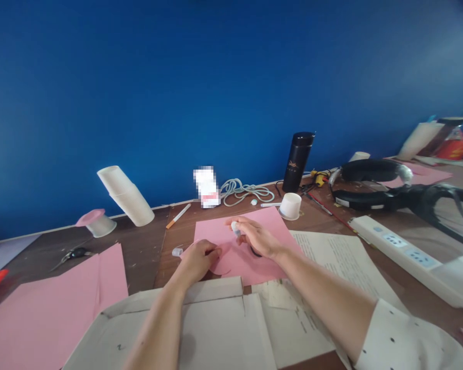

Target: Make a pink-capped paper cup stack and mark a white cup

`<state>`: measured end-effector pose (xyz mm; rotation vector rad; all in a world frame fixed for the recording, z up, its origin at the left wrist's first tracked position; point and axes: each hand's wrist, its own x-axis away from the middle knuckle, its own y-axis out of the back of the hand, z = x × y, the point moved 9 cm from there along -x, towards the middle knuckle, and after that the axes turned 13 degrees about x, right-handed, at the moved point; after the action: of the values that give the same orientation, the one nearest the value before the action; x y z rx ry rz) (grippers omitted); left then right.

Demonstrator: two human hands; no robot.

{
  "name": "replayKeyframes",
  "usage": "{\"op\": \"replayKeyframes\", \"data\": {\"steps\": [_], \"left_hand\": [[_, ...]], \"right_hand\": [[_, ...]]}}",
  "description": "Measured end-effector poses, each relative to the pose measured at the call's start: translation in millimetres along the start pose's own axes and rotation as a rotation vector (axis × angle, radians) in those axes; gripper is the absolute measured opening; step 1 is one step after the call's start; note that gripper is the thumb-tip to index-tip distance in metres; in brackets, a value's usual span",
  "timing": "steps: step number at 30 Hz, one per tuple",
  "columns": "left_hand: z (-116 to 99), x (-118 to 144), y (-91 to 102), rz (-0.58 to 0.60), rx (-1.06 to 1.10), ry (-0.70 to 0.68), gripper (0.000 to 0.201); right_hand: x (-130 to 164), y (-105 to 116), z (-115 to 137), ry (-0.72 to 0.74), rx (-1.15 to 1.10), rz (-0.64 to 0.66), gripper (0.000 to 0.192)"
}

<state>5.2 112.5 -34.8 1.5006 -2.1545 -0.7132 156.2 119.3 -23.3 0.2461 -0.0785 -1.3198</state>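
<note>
My right hand is closed around a small white glue stick, held tip-down over a pink paper sheet on the brown desk. My left hand rests on the sheet's near left corner, its fingers pinching a curved pink paper cut-out. A small white cap lies just left of that hand. A dark round object shows partly under my right hand.
Flattened cardboard lies nearest me, a second pink sheet to the left with scissors beyond. Stacked paper cups, an upturned cup, a black flask, a white cord, printed pages and a power strip surround it.
</note>
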Motion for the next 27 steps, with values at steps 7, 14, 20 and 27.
{"op": "replayKeyframes", "data": {"steps": [7,14,20,27], "left_hand": [[-3.4,0.1,-0.2,0.009,-0.018,-0.031,0.03],[-3.8,0.6,0.2,0.017,-0.014,-0.033,0.031],[-4.2,-0.5,-0.2,0.007,-0.019,-0.051,0.031],[-3.0,-0.1,0.0,0.01,-0.029,-0.031,0.031]], "right_hand": [[-2.3,-10.6,-4.8,-0.027,-0.153,0.066,0.022],[-4.0,-11.7,-15.1,-0.075,-0.226,0.057,0.018],[-4.2,-11.4,-13.2,-0.065,-0.223,0.067,0.015],[-4.9,-10.7,-15.1,-0.08,-0.177,0.055,0.017]]}}
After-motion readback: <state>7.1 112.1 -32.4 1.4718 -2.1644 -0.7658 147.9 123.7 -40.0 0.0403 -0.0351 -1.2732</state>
